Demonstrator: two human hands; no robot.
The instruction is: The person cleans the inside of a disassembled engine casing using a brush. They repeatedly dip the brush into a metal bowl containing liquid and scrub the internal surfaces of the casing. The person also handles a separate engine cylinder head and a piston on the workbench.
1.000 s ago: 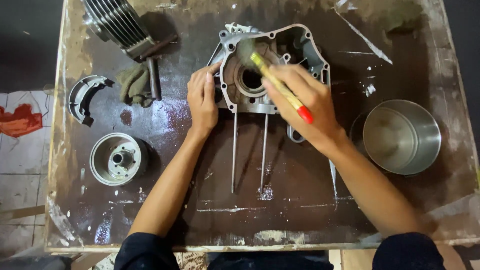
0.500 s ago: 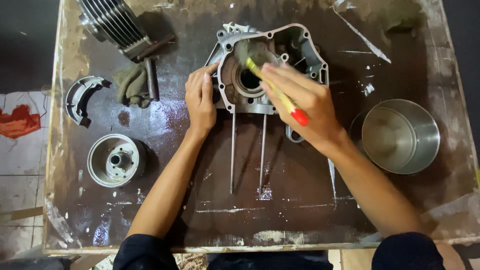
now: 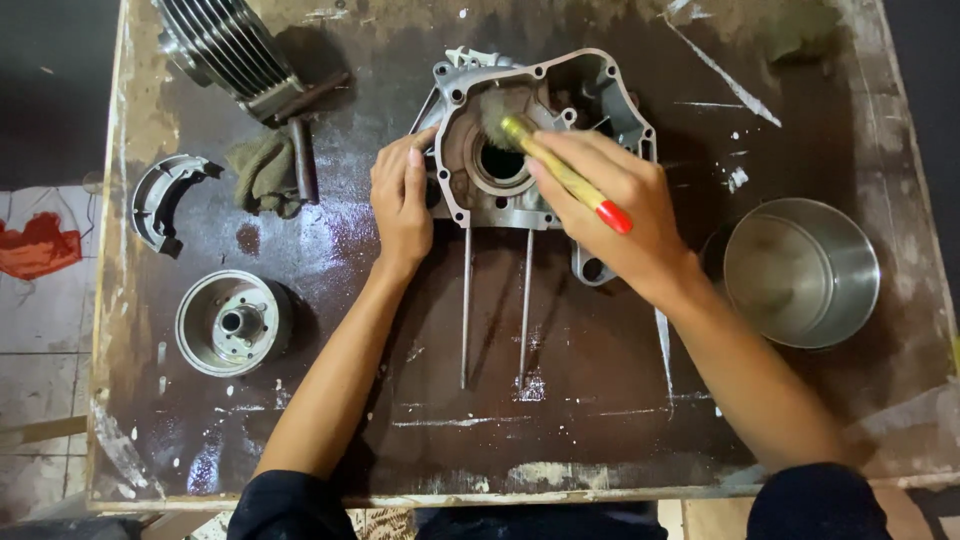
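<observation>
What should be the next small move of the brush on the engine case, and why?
Probably a short stroke around the round opening. The right hand holds the brush with its bristles at that opening's upper rim, and the left hand steadies the engine case at its left edge.

Lower right part of grey cast-metal engine crankcase (image 3: 590,85) hidden beneath right hand (image 3: 615,215). Bristles of yellow-handled, red-tipped paintbrush (image 3: 565,172) blurred against the casing's central bore. Finned grey metal cylinder (image 3: 225,45) cut off by top edge. Both dark sleeves cropped at bottom edge. Red rag (image 3: 35,245) clipped at left edge, beyond worn brown wooden table (image 3: 560,400).
</observation>
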